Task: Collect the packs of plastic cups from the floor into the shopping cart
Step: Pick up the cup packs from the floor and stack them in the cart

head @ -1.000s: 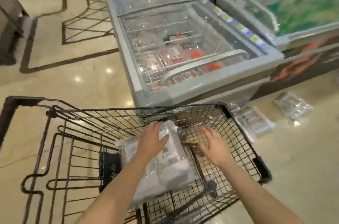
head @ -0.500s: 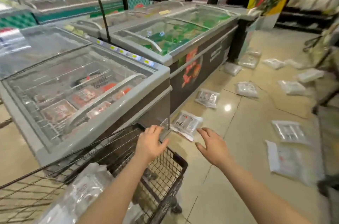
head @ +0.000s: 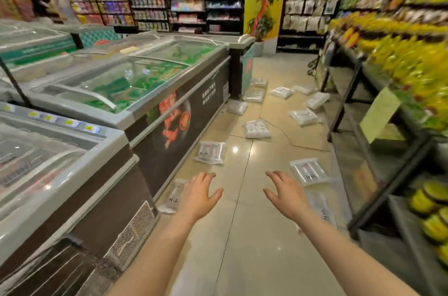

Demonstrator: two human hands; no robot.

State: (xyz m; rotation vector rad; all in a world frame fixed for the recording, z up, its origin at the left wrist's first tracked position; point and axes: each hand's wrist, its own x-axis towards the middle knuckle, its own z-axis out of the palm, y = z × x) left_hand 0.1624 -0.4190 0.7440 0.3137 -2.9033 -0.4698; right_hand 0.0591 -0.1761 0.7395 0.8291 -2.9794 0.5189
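Your left hand (head: 198,195) is out in front with fingers spread and relaxed, holding nothing; your right hand (head: 287,195) matches it, splayed wide and empty; a pack of cups (head: 175,196) lies on the floor (head: 242,247) just under your left fingers, against the freezer (head: 155,106) base; another pack (head: 309,171) lies just beyond your right hand; a third pack (head: 210,152) lies further up; more are scattered along the aisle toward the produce rack (head: 388,126).
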